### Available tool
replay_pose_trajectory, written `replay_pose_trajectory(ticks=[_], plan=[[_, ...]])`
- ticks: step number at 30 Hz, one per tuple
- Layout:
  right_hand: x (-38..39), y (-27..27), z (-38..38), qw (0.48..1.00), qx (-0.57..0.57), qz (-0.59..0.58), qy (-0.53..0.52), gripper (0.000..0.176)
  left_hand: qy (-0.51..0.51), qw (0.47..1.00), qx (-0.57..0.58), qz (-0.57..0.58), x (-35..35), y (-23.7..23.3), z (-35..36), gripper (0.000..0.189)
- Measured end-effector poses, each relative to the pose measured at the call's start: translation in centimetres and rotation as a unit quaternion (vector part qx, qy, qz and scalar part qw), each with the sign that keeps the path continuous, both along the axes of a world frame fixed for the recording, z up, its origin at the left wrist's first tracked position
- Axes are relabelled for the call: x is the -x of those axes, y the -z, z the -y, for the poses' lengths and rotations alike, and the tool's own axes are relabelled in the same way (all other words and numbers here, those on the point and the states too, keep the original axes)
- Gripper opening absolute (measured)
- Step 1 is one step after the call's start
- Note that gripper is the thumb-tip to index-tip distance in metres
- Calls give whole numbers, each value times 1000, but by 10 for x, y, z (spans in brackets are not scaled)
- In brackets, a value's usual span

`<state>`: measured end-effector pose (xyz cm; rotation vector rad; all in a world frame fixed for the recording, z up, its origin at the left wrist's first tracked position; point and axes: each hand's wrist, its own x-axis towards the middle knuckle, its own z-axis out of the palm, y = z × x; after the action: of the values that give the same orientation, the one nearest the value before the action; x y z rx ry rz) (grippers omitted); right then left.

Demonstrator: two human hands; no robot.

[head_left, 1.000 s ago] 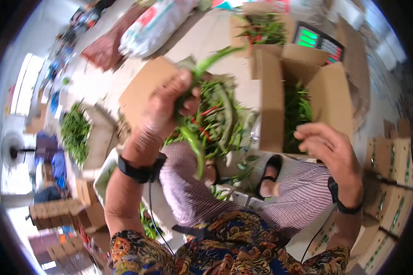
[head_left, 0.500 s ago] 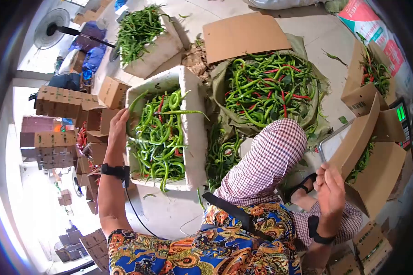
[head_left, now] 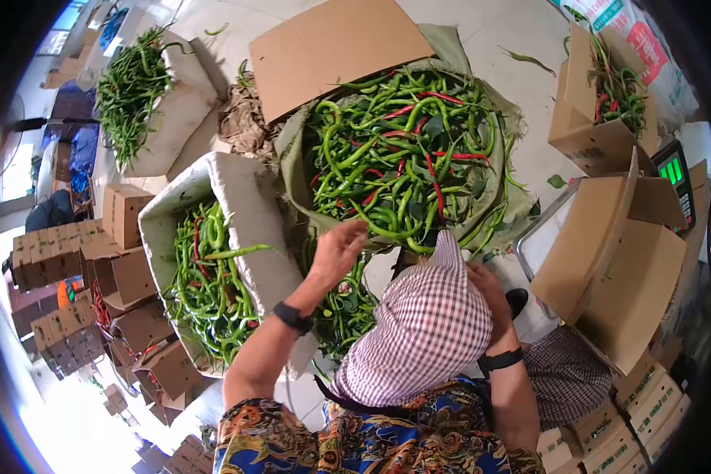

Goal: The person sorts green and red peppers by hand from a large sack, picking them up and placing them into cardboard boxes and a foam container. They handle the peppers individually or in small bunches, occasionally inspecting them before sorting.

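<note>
My left hand (head_left: 341, 249) is over the near left edge of a green woven sack (head_left: 294, 170), fingers loosely bent and apart from my palm, with nothing visible in them. Its fingertips are close to the green chili peppers (head_left: 383, 178) heaped in the sack, a few red ones among them. My right hand (head_left: 491, 299) is down beside my raised knee in checked trousers, which hides most of its fingers. Left of my left arm stands a white foam box (head_left: 249, 229) of green chili peppers (head_left: 213, 288), one long pepper lying across its rim.
A cardboard sheet (head_left: 332, 55) lies against the sack's far side. Another foam box (head_left: 186, 103) of peppers stands at the back left. On the right are an open cardboard box (head_left: 632, 272), a scale display (head_left: 673, 178) and a box (head_left: 592, 146) with peppers. Cartons (head_left: 63, 245) are stacked left.
My left hand has left the foam box's far-left rim and moved right to the sack. My right hand has come in from the right to my knee. The view has shifted.
</note>
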<state>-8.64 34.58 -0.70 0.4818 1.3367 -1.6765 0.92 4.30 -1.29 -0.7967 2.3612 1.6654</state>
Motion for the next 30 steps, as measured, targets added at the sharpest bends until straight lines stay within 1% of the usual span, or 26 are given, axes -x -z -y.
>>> replay_pose_trajectory(ticks=[1, 2, 3, 4, 6, 7, 9, 10, 11, 12, 13, 14, 15, 16, 17, 18, 19, 21, 22, 23, 24, 25, 26, 27, 28, 30], plan=[[4, 11, -1, 996, -35, -58, -50, 28, -15, 1000, -6, 4, 15, 15, -8, 27], [11, 27, -1, 999, -19, 33, 7, 29, -22, 1000, 9, -18, 29, 34, -16, 28], [21, 32, 3, 999, -22, 36, 12, 29, -28, 999, 23, -41, 44, 50, -23, 28], [31, 34, 9, 999, -51, 4, -13, 29, -23, 999, 20, -38, 58, 57, -31, 28], [51, 37, 25, 990, -108, -66, -64, 27, -25, 993, 101, -47, 82, 70, -44, 33], [60, 48, 36, 981, -117, -133, -80, 25, -21, 994, 98, -46, 89, 78, -49, 33], [70, 82, 57, 958, -143, -231, -90, 25, -2, 963, 261, -67, 103, 91, -56, 43], [71, 106, 70, 920, -189, -332, -88, 25, -33, 973, 224, -39, 109, 94, -58, 49], [73, 125, 82, 868, -233, -429, -86, 26, -30, 974, 223, -39, 117, 94, -60, 49], [76, 126, 94, 841, -297, -437, -118, 29, -15, 959, 278, -57, 124, 90, -63, 52], [78, 133, 103, 800, -364, -445, -174, 34, -2, 940, 333, -75, 129, 91, -66, 55], [79, 139, 111, 792, -384, -440, -177, 34, 20, 939, 332, -89, 132, 96, -67, 58], [82, 144, 117, 784, -404, -435, -180, 33, 49, 946, 311, -78, 134, 100, -69, 57], [86, 147, 118, 785, -405, -432, -181, 33, 72, 965, 248, -52, 134, 104, -69, 55], [89, 151, 118, 779, -403, -425, -224, 29, 94, 978, 183, -25, 134, 107, -69, 54], [94, 151, 117, 771, -401, -417, -266, 24, 96, 979, 181, -24, 134, 105, -68, 54], [101, 135, 116, 771, -403, -416, -266, 24, 78, 989, 127, -11, 134, 102, -64, 54], [111, 101, 111, 847, -287, -421, -150, 17, 59, 998, 33, 16, 132, 95, -52, 52], [119, 100, 98, 882, -228, -399, -101, 15, 81, 992, 87, -32, 134, 90, -46, 50], [136, 64, 94, 933, -187, -303, -58, 15, 105, 981, 141, -77, 135, 84, -41, 48], [149, 59, 85, 914, -229, -330, -45, 13, 105, 982, 142, -75, 139, 76, -35, 48], [162, 68, 78, 891, -255, -376, -24, 11, 98, 972, 178, -117, 146, 69, -29, 46], [173, 75, 73, 864, -283, -414, -50, 11, 90, 960, 212, -160, 153, 66, -22, 44], [185, 81, 70, 832, -312, -453, -73, 14, 73, 947, 258, -175, 160, 68, -13, 45], [195, 91, 70, 833, -311, -452, -74, 14, 80, 935, 299, -169, 167, 70, -1, 47], [207, 117, 76, 733, -301, -596, -127, 23, 88, 919, 362, -132, 175, 79, 20, 52]])
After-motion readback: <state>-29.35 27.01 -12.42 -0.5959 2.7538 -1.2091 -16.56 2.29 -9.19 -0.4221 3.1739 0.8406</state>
